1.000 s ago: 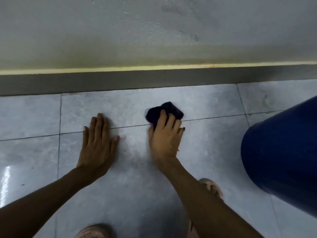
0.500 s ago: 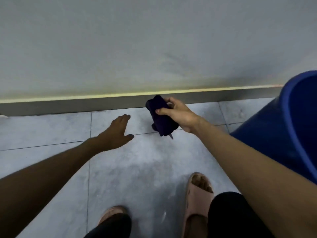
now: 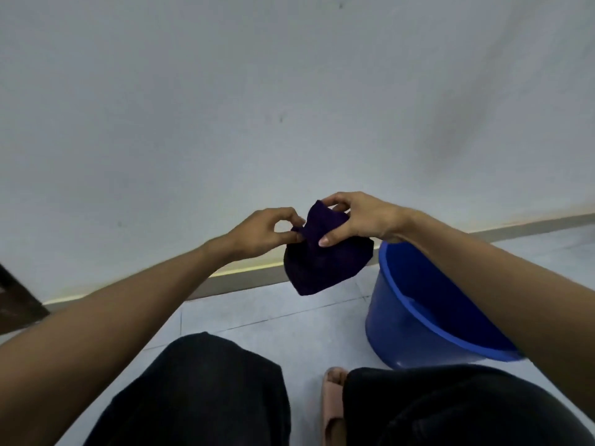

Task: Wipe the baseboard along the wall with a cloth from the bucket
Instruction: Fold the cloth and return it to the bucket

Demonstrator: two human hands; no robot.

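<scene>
Both hands, left hand [image 3: 264,231] and right hand [image 3: 360,218], pinch the dark cloth [image 3: 325,262] held aloft at 10 o'clock of the bucket [image 3: 402,320], above the baseboard [image 3: 248,280]; such light fingertip grips risk dropping it.

Dark purple cloth [image 3: 325,262], blue bucket [image 3: 415,317], grey baseboard [image 3: 244,278], pale grey floor tiles [image 3: 289,320].

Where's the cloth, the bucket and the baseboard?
cloth [image 3: 325,265]: head view, middle of the hanging dark fabric.
bucket [image 3: 415,309]: head view, blue rim on the near side.
baseboard [image 3: 251,278]: head view, grey strip under the wall.
</scene>
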